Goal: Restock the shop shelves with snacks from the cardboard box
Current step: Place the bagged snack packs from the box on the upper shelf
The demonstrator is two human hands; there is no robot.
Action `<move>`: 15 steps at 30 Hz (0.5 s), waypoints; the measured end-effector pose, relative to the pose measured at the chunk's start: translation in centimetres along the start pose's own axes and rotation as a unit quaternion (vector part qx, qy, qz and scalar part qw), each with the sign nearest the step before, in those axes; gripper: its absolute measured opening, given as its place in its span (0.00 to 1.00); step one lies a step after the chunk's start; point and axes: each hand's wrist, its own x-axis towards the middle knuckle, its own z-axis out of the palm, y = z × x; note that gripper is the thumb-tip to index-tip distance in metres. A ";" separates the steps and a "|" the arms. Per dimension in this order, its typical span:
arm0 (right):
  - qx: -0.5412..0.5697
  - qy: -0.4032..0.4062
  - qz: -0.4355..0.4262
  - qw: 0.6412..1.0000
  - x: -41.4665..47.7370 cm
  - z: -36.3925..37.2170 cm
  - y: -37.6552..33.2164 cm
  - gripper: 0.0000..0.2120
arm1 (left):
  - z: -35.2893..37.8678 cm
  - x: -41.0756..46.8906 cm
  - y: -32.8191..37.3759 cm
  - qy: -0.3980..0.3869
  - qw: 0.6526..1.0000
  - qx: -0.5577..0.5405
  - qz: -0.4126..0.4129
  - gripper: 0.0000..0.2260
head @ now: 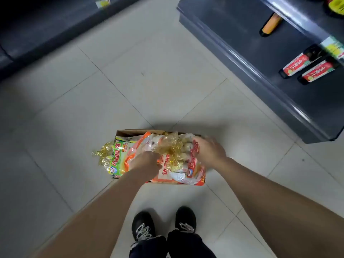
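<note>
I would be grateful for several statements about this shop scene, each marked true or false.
1. The cardboard box stands on the tiled floor. True.
2. Both hands are up on the shelf. False: the left hand and the right hand are down at the box.
3. Dark bottles with red labels are on the shelf at the right. True.
4. The box is empty. False: snack bags fill it and stick out over its edge.
5. The person wears white shoes. False: the shoes are black, with pale laces.
</note>
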 end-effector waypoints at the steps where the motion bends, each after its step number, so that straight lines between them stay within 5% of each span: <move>1: -0.009 -0.003 -0.011 1.000 0.6 0.6 -0.1 0.22 | 0.5 0.3 0.1 -0.019 1.000 -0.007 -0.005 0.17; 7: -0.008 0.003 -0.048 0.999 3.3 3.5 -0.3 0.36 | 2.8 2.1 0.3 -0.046 0.999 -0.026 0.002 0.27; 12: -0.067 0.027 -0.091 0.993 3.4 2.5 -0.6 0.11 | 2.2 1.7 1.9 -0.070 0.990 -0.121 -0.036 0.21; 15: -0.065 0.037 -0.076 0.994 1.9 1.1 -0.4 0.07 | 1.6 1.0 2.4 -0.044 0.991 -0.123 -0.038 0.16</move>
